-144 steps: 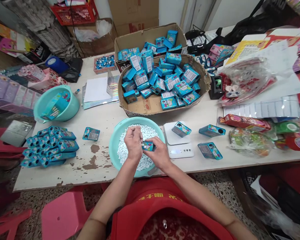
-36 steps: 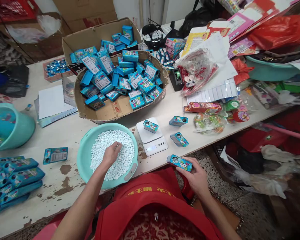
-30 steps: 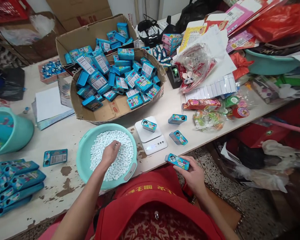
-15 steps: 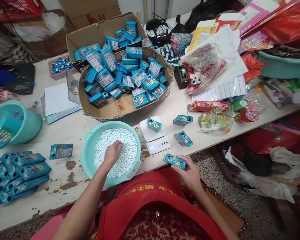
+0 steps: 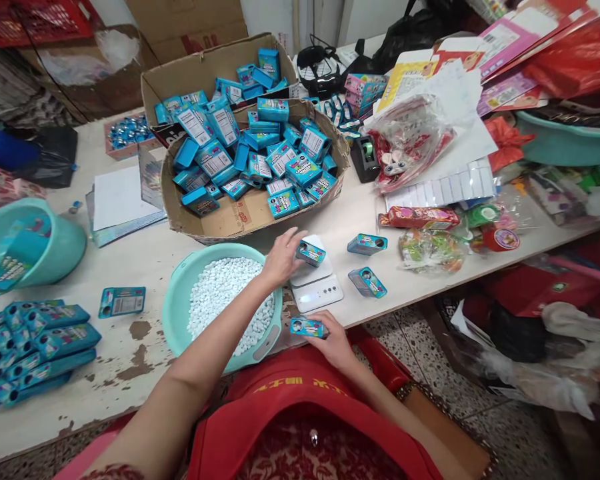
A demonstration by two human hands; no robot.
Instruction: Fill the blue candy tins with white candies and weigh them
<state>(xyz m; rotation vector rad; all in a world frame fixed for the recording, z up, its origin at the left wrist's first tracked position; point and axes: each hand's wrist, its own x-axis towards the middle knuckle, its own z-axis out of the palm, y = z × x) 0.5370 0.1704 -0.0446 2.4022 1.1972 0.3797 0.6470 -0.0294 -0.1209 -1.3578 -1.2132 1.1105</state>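
Observation:
My left hand (image 5: 281, 259) is over the right rim of the turquoise basin (image 5: 174, 313), fingers stretched out and apart beside a small blue candy box (image 5: 311, 253). Whether the fingers touch that box I cannot tell. It lies on a white digital scale (image 5: 317, 292). Small white candies (image 5: 220, 287) fill much of the basin, partly hidden by my left forearm. In front of the scale, my right hand (image 5: 334, 340) grips another blue candy box (image 5: 305, 327) by its right end; a round opening on its top shows white candies.
Two blue boxes (image 5: 367, 244) stand right of the scale. Behind, cardboard trays (image 5: 240, 223) hold many blue boxes. Stacked boxes (image 5: 55, 337) and a turquoise bucket (image 5: 67, 247) are at left. A tape dispenser (image 5: 365, 160) and bagged sweets (image 5: 430, 250) lie at right.
My left hand has come out of the candies and moved right to the box on the scale, its fingers opening. My right hand has brought its candy box left, closer to the basin.

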